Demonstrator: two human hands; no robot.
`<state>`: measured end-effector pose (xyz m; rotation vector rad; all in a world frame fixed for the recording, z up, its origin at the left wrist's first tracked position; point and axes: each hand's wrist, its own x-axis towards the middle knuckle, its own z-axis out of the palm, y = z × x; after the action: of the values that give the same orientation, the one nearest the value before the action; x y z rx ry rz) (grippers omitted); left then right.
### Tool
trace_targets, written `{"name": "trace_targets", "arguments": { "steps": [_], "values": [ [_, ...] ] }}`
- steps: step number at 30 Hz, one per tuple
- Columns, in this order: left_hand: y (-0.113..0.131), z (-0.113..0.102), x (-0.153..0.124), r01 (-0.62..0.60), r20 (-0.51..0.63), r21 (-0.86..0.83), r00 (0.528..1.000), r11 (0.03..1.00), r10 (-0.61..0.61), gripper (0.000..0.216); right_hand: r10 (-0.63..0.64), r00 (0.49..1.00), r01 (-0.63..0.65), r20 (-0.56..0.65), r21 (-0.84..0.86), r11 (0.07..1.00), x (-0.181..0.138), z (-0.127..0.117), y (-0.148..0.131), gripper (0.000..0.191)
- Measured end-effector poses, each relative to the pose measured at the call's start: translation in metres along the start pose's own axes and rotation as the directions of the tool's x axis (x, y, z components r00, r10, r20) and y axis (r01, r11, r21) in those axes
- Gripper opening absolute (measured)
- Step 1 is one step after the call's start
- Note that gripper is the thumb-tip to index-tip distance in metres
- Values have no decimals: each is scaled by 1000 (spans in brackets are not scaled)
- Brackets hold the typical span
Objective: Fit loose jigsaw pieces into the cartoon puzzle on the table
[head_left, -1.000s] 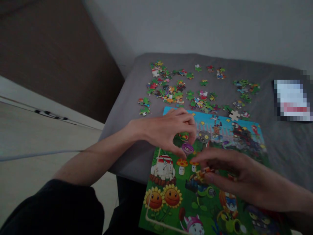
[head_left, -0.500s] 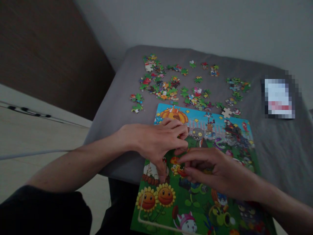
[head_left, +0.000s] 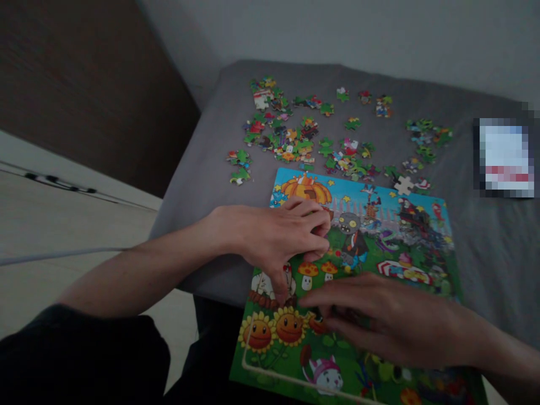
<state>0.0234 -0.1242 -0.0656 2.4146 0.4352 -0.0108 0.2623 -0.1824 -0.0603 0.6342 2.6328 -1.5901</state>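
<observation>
A colourful cartoon jigsaw board [head_left: 278, 368] lies in front of me, tilted slightly, with sunflowers [head_left: 289, 326] printed at its lower left. My left hand [head_left: 287, 236] rests on the board's left side, thumb apart from its bent fingers, the thumb tip just above the sunflowers. Lower and to the right, my right hand [head_left: 388, 320] is low over the board. Between its thumb and forefinger is a small orange-and-yellow puzzle piece [head_left: 315, 323], partly hidden and close to the right-hand sunflower. Mushrooms and a grey zombie show in the picture between and above the hands.
Many loose puzzle pieces [head_left: 291, 149] are scattered on the grey cloth [head_left: 202, 152] behind the board. One pale piece [head_left: 404, 184] lies face down by the board's top edge. A blurred-out phone-like object [head_left: 506, 160] lies at the right. A wall stands behind.
My right hand has moved down the board with the puzzle piece, toward the sunflowers, uncovering mushrooms and the zombie. My left hand has stayed in about the same place on the board.
</observation>
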Motion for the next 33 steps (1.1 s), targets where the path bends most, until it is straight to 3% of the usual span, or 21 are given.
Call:
{"name": "trace_targets", "arguments": {
  "steps": [5, 15, 20, 28, 33],
  "values": [
    [0, 0, -1, 10, -1, 1, 1000, 1000, -10, 57, -62, 995, 72, 75, -137, 988, 2, 10, -5, 29],
    [0, 1, 0, 10, -4, 12, 1000, 1000, -9, 53, -243, 969, 208, -43, -388, 898, 10, 25, -2, 32],
    [1, 1, 0, 18, -6, 8, 1000, 1000, -18, 52, -338, 941, 298, 12, -501, 813, 10, 29, -3, 25],
    [-1, 2, 0, -2, -11, 24, 1000, 1000, 2, 48, -338, 940, 279, 41, -663, 695, 8, 37, -8, 28],
    [-2, 2, -1, -7, -6, 12, 1000, 1000, 7, 47, -424, 905, 329, 47, -708, 625, 7, 32, -7, 29]
  ]
}}
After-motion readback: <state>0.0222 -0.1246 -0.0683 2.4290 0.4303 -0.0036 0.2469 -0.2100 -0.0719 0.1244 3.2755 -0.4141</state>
